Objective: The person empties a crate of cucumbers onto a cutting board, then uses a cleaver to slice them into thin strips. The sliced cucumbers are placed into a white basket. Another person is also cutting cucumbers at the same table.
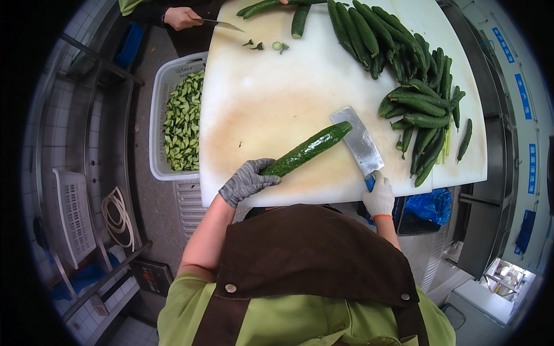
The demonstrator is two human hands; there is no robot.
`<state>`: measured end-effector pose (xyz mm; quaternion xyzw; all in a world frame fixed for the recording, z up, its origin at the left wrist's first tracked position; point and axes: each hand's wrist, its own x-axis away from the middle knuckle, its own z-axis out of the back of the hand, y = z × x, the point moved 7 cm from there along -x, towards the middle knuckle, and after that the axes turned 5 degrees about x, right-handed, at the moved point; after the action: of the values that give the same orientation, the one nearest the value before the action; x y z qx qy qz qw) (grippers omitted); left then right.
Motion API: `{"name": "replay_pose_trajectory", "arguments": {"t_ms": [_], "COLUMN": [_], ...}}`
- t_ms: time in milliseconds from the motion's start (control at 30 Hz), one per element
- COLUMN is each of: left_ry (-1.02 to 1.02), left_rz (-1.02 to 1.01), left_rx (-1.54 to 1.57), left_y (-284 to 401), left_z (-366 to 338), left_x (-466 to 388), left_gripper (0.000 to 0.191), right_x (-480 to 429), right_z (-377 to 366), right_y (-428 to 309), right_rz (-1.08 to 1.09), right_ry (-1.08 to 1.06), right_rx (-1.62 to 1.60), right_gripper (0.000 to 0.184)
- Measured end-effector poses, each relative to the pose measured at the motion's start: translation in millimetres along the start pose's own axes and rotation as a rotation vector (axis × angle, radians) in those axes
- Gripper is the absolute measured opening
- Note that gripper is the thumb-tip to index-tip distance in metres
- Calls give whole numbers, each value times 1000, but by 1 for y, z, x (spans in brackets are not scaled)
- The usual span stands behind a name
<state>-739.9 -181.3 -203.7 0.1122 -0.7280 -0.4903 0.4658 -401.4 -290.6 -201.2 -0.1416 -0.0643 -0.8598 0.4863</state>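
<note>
My left hand [251, 179], in a grey knit glove, grips the near end of a whole green cucumber [309, 147]. The cucumber slants up to the right over the white cutting board [259, 99]. In a white knit glove with an orange cuff, my right hand [379, 197] is closed around the blue handle of a cleaver [361, 145]. Its broad steel blade points away from me, and the cucumber's far tip overlaps it in view. Whether the two touch, I cannot tell.
Many cucumbers [376, 34] are heaped at the board's right side. A white plastic basket [158, 116] of cut cucumber pieces [184, 125] stands beyond the left edge. Across the board, another person's hand [181, 18] holds a knife [223, 24] near cut-off stem ends [259, 46].
</note>
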Motion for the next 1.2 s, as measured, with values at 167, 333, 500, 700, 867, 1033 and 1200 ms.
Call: {"name": "replay_pose_trajectory", "arguments": {"t_ms": [167, 333, 500, 700, 867, 1033, 1200], "left_ry": [113, 244, 342, 399, 409, 398, 423], "left_rz": [-159, -255, -292, -333, -360, -394, -320], "left_rx": [-181, -765, -1179, -1173, -1120, -1085, -1070], "left_y": [10, 35, 23, 15, 14, 20, 22], "left_z": [4, 6, 4, 2, 0, -10, -22], "left_x": [-13, -17, -33, -35, -38, -43, -52], "left_gripper": [56, 51, 50, 52, 54, 51, 50], "right_x": [-6, -11, -17, -20, -19, -22, -20], "right_z": [3, 2, 4, -2, -3, -2, 25], "right_y": [6, 8, 7, 10, 10, 14, 10], "right_rz": [15, 9, -5, -23, -42, -43, -90], "right_ry": [12, 4, 2, -13, -25, 12, 13], "right_rx": [17, 23, 16, 16, 19, -20, -286], "right_gripper": [61, 61, 61, 62, 62, 56, 43]}}
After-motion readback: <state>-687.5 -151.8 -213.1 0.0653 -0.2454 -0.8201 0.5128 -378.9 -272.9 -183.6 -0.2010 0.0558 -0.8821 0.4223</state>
